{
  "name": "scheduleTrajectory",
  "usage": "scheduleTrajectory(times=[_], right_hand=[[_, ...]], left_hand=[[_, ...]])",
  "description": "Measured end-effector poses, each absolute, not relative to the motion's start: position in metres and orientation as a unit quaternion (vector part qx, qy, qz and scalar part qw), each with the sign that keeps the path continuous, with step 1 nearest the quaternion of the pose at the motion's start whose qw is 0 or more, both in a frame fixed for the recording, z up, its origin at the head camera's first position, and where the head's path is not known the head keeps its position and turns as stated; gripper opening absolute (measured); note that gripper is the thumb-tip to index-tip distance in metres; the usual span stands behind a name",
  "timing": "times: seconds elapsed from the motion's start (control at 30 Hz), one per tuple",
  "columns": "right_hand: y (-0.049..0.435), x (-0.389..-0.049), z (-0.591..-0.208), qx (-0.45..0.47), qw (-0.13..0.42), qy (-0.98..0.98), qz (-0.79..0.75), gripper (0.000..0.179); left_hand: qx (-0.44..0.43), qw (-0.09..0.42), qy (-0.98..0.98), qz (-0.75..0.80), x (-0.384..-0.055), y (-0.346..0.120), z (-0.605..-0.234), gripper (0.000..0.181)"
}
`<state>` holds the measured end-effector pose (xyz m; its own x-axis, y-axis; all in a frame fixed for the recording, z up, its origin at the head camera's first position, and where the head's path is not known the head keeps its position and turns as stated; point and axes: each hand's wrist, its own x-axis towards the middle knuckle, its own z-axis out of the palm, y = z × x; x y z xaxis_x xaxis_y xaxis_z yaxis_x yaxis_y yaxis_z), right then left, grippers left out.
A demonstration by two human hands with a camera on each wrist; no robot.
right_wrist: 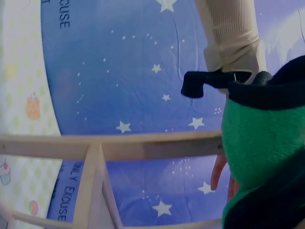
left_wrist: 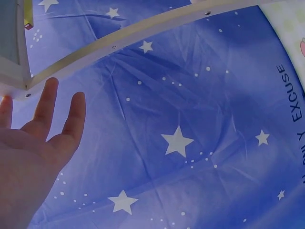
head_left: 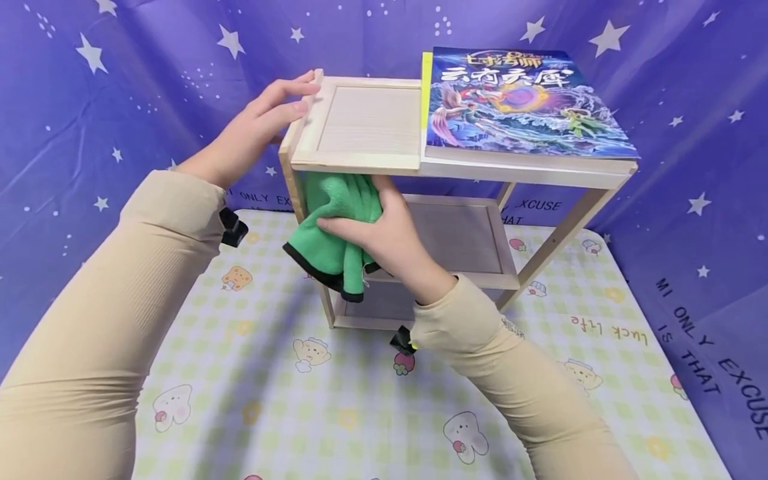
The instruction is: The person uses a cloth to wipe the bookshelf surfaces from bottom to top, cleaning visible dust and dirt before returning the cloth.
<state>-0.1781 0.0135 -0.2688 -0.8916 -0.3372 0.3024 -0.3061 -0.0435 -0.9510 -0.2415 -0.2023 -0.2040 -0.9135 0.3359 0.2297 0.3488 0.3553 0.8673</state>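
A small wooden shelf unit (head_left: 366,123) with several tiers stands on the tablecloth. My left hand (head_left: 267,110) rests against the upper left edge of its top board. In the left wrist view that hand's fingers (left_wrist: 45,105) are spread and fairly straight beside the wooden frame. Just under the top board, my right hand (head_left: 393,230) grips a green cloth with black trim (head_left: 327,250), thumb in front and the other fingers mostly hidden. The cloth hangs in folds at the unit's left side, and in the right wrist view the green cloth (right_wrist: 267,138) covers the right hand.
A blue illustrated book (head_left: 522,107) lies on the right part of the top board, with a yellow edge (head_left: 427,87) showing beside it. A middle shelf (head_left: 462,233) and a lower shelf sit below. Purple star-printed fabric (head_left: 180,40) surrounds the checked tablecloth (head_left: 360,427).
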Motion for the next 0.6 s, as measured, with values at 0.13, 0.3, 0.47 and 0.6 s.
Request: scheduleTrajectory(times=[0.13,0.3,0.47,0.6], right_hand=[[0.006,-0.177,-0.268,-0.222,0.013,0.696,-0.682,0.079],[0.001,-0.178,-0.263,-0.217,-0.003,0.738,-0.639,0.077],[-0.005,-0.181,-0.263,-0.229,-0.039,0.801,-0.552,0.076],[-0.007,-0.183,-0.266,-0.250,-0.062,0.817,-0.516,0.074]], left_hand=[[-0.209,0.005,-0.827,-0.523,-0.243,-0.202,-0.205,0.045],[-0.212,0.004,-0.832,-0.513,-0.242,-0.202,-0.202,0.045],[-0.208,0.003,-0.835,-0.509,-0.241,-0.203,-0.201,0.045],[-0.212,0.002,-0.833,-0.512,-0.242,-0.203,-0.202,0.043]])
